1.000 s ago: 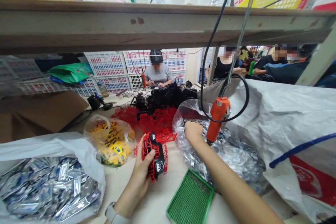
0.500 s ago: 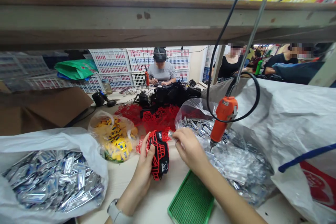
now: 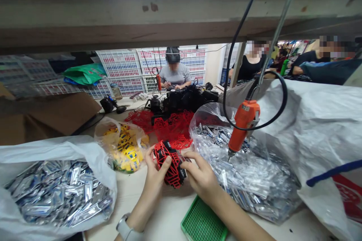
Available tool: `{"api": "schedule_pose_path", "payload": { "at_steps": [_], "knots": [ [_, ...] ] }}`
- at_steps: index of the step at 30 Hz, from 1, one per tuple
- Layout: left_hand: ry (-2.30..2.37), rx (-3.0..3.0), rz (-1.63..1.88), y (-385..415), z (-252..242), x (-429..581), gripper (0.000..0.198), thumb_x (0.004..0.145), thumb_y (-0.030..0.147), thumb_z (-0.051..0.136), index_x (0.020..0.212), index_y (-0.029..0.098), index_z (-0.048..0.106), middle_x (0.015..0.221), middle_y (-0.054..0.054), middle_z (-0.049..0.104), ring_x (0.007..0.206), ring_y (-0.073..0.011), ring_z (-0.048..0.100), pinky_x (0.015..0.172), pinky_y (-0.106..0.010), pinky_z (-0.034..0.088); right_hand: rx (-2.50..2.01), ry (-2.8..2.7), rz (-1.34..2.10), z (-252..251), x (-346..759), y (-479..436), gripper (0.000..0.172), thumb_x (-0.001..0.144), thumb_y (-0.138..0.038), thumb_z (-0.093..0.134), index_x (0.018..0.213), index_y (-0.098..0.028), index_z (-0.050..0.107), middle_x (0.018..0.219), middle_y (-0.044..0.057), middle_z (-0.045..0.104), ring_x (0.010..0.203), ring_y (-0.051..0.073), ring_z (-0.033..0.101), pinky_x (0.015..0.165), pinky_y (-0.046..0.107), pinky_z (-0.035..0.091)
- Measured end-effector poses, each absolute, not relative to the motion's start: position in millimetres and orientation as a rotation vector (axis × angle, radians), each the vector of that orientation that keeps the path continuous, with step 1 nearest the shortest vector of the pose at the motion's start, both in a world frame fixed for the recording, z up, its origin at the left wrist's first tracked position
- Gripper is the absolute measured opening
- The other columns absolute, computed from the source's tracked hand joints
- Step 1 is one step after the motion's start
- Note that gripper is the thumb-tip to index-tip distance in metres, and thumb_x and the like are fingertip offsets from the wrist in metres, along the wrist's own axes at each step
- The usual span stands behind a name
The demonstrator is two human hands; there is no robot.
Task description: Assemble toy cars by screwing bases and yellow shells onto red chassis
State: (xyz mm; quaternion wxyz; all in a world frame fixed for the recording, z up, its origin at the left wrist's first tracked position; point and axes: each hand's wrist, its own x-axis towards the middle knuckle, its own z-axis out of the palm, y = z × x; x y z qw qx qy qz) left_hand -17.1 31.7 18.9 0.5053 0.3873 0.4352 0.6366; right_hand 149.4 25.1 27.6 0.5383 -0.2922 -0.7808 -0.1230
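Note:
My left hand [image 3: 155,175] grips a red-and-black plastic toy body [image 3: 170,163] from its left side, thumb on top. Against the toy's right side my right hand [image 3: 201,175] presses with curled fingers; a small silver piece seems to sit under its fingertips, too hidden to be sure. An orange electric screwdriver [image 3: 240,126] hangs on a cable just right of my hands, tip down, untouched. A green studded tray [image 3: 203,224] lies under my right wrist.
A clear bag of silver parts [image 3: 56,192] sits at the left, another bag of silver parts [image 3: 249,169] at the right. A bag of yellow pieces [image 3: 124,147] and a pile of red shells [image 3: 169,126] lie behind. Other people work at the far side.
My right hand left the right-hand bag of silver parts and came to the toy. The left hand turned the toy and lowered it slightly toward me.

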Motion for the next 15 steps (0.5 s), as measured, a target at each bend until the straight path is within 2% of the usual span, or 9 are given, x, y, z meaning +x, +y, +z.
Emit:
{"api": "schedule_pose_path", "payload": {
  "at_steps": [4,7,11,13,15],
  "knots": [
    [1.019,0.684,1.586,31.3,26.8,-16.9,0.073,0.064,0.046,0.097,0.117,0.027,0.049,0.112,-0.001,0.072,0.097,-0.0184,0.073,0.081,-0.029,0.059,-0.689,-1.81,-0.28,30.8,154.1,18.5,0.028,0.097,-0.002,0.048,0.095,-0.021,0.068,0.105,0.011,0.073,0.099,0.02,0.072,0.082,0.03,0.063],
    [0.982,0.495,1.619,31.7,36.3,-13.2,0.06,0.069,0.04,0.095,0.111,0.024,0.054,0.1,-0.001,0.073,0.078,-0.0158,0.072,0.063,-0.024,0.058,-0.666,-1.759,-0.232,32.2,153.1,15.5,0.033,0.096,0.001,0.049,0.106,-0.023,0.069,0.102,0.01,0.075,0.099,0.021,0.073,0.084,0.034,0.063],
    [0.989,0.398,1.635,32.2,41.6,-7.5,0.036,0.083,0.031,0.083,0.105,0.02,0.057,0.094,-0.004,0.072,0.072,-0.015,0.07,0.059,-0.024,0.059,-0.744,-1.76,-0.081,27.5,148.8,18.8,0.034,0.097,-0.003,0.05,0.115,-0.022,0.07,0.103,0.011,0.076,0.098,0.024,0.073,0.084,0.039,0.061],
    [1.02,0.398,1.673,33.8,41.2,-8.0,0.037,0.085,0.027,0.082,0.108,0.022,0.054,0.099,-0.004,0.071,0.074,-0.0149,0.07,0.06,-0.024,0.059,-0.814,-1.766,0.038,24.7,148.5,22.2,0.029,0.096,-0.005,0.049,0.108,-0.02,0.071,0.098,0.011,0.075,0.092,0.024,0.072,0.079,0.038,0.06],
    [1.054,0.394,1.737,36.5,41.1,-12.0,0.048,0.083,0.024,0.084,0.115,0.026,0.049,0.107,-0.001,0.069,0.078,-0.0132,0.07,0.065,-0.023,0.059,-0.854,-1.768,0.144,24.0,150.0,24.9,0.024,0.096,-0.007,0.049,0.101,-0.019,0.07,0.089,0.009,0.072,0.085,0.022,0.071,0.075,0.036,0.059]
  ]
}}
